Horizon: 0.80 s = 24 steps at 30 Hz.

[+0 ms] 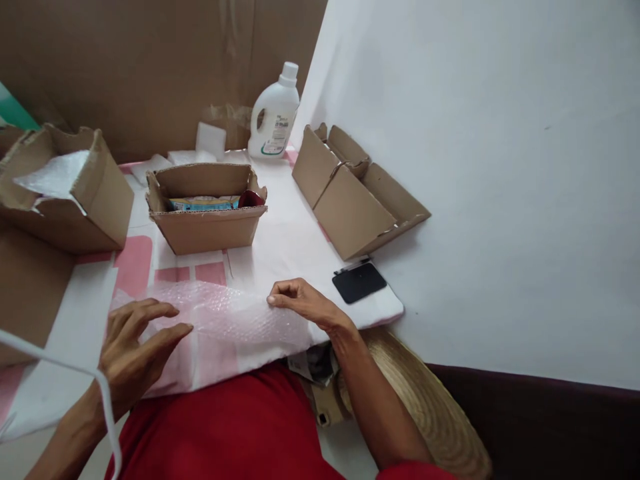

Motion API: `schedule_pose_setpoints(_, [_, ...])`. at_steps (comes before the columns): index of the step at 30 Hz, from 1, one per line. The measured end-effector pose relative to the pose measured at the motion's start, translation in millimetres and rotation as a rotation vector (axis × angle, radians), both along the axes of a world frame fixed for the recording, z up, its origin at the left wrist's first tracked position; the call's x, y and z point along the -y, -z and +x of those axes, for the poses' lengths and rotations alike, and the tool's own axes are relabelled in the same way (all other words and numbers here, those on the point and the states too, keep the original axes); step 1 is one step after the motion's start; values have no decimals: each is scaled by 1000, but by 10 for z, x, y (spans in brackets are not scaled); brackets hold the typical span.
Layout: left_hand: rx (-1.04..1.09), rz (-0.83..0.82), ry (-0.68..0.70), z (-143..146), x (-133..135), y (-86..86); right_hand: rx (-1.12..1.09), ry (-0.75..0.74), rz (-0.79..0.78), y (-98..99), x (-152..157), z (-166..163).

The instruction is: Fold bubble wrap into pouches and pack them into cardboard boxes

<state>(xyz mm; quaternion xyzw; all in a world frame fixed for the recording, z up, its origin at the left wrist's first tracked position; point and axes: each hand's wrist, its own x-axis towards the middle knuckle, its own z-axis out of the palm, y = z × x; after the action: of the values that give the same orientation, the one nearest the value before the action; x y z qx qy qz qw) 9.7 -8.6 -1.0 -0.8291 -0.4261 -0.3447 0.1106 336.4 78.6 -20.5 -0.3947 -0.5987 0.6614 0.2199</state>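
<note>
A clear sheet of bubble wrap (pixel 225 313) lies across the near edge of the table, in front of me. My right hand (pixel 300 301) pinches its upper right part between thumb and fingers. Over the left end of the sheet, my left hand (pixel 137 340) has thumb and fingers apart, with nothing between them. Just beyond the wrap stands a small open cardboard box (pixel 210 230). Inside that box is a blue and tan packet (pixel 205 203) beside a dark red item (pixel 251 199); their lower parts are hidden.
At left, an open carton (pixel 107 193) has bubble wrap in it. Two joined cardboard boxes (pixel 345 193) lean by the white wall at right, near a black flat pad (pixel 359 282). Behind stands a white jug (pixel 275 120). A white cable (pixel 55 363) crosses my left wrist.
</note>
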Motion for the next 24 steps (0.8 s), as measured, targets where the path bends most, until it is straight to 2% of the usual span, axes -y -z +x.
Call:
schedule_pose_setpoints(3, [-32, 23, 35, 18, 71, 70, -1, 39, 12, 12, -23, 16])
schedule_pose_setpoints(7, [-119, -62, 172, -4, 254, 202, -13, 96, 8, 62, -55, 17])
schedule_pose_setpoints(11, [-125, -142, 205, 32, 429, 369, -5, 185, 33, 132, -119, -29])
schedule_pose_setpoints(16, [-65, -268, 203, 212, 548, 599, 187, 221, 317, 191, -308, -128])
schedule_pose_setpoints(18, [-55, -346, 179, 283, 574, 583, 357, 215, 465, 180, -380, -160])
schedule_pose_setpoints(21, [79, -495, 146, 303, 571, 396, 681, 323, 716, 114, -378, -245])
schedule_pose_setpoints(23, [203, -608, 103, 232, 524, 265, 774, 422, 873, 64, -251, -396])
schedule_pose_setpoints(24, [255, -634, 60, 173, 489, 238, 747, 440, 929, 48, -145, -516])
